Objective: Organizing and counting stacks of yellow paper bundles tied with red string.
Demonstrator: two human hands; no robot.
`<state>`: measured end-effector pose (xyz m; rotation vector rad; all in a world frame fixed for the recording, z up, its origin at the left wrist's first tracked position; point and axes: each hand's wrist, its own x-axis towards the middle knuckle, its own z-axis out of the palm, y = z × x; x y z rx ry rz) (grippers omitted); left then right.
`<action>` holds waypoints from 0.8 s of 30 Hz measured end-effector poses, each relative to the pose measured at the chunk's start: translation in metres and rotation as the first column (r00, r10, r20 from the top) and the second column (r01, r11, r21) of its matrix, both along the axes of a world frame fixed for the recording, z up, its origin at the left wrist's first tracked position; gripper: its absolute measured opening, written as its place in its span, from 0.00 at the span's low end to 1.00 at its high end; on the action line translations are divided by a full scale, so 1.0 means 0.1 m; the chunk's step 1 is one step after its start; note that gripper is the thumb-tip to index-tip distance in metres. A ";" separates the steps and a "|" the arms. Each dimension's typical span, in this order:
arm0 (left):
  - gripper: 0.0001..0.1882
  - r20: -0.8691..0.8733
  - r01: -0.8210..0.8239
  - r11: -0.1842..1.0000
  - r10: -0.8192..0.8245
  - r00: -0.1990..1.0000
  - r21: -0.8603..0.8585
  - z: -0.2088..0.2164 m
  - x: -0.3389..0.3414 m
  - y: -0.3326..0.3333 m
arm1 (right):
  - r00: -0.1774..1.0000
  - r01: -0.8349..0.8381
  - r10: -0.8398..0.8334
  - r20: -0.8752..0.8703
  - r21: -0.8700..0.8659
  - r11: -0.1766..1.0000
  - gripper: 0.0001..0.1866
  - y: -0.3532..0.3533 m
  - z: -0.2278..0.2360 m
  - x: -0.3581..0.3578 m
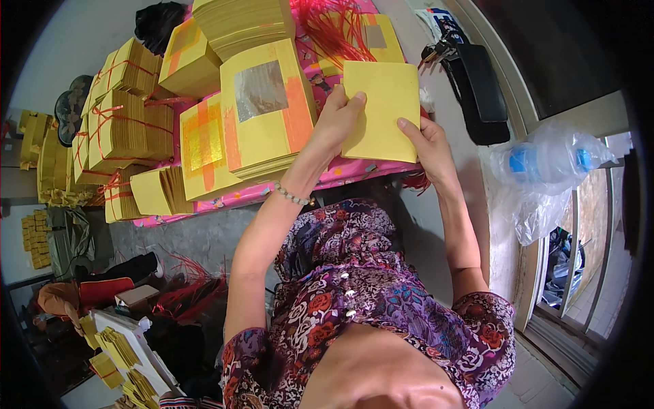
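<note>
Both hands grip one yellow paper piece [381, 112], held out in front of the body at the near right part of the desk [238, 193], which is covered in pink patterned cloth. The left hand [344, 112] pinches its left edge, thumb laid over the top face and the other fingers mostly hidden. The right hand [430, 144] clasps the lower right edge, its thumb pressed on the face and fingers curled behind (whether this is a single sheet or a thin pile, I cannot tell). A beaded bracelet [293, 195] circles the left wrist. Just left of the held piece stands a thick yellow stack [293, 75] with a silver square and orange bands on top; beside it, further left, is a lower stack [194, 174] bearing a gold square. A small fanned stack [153, 191] sits near the desk's front edge, and bundles tied with red string [133, 129] are piled behind it at the far left. Beyond the held piece, loose red strands [334, 24] lie over another yellow piece with a silvery square [392, 41]. To the right, well apart from the stacks, keys [446, 49] lie near a dark flat case [480, 78], and a clear plastic bag [535, 198] wraps a bottle with blue parts [524, 162].
</note>
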<state>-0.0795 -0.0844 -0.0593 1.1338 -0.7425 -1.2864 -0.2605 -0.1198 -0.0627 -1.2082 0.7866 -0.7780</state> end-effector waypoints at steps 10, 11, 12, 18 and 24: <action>0.12 0.279 -0.189 0.959 0.245 0.929 -0.213 -0.10 0.01 -0.04 | 0.984 -0.078 0.082 -0.159 0.031 0.996 0.14 0.04 -0.01 -0.05; 0.11 0.332 -0.222 0.949 0.288 0.898 -0.222 -0.10 0.02 -0.04 | 0.984 -0.073 0.077 -0.161 0.033 0.997 0.14 0.05 -0.02 -0.06; 0.11 0.331 -0.219 0.950 0.285 0.899 -0.223 -0.10 0.01 -0.03 | 0.984 -0.070 0.074 -0.162 0.031 0.997 0.14 0.03 -0.07 -0.09; 0.11 0.375 -0.222 0.922 0.337 0.864 -0.317 -0.15 -0.05 0.04 | 0.979 -0.102 0.108 -0.170 0.045 0.994 0.12 -0.02 -0.14 -0.16; 0.12 0.558 -0.057 0.981 0.153 0.816 -0.185 -0.20 -0.14 0.20 | 0.998 0.009 -0.012 -0.056 -0.054 0.998 0.11 -0.26 -0.17 -0.20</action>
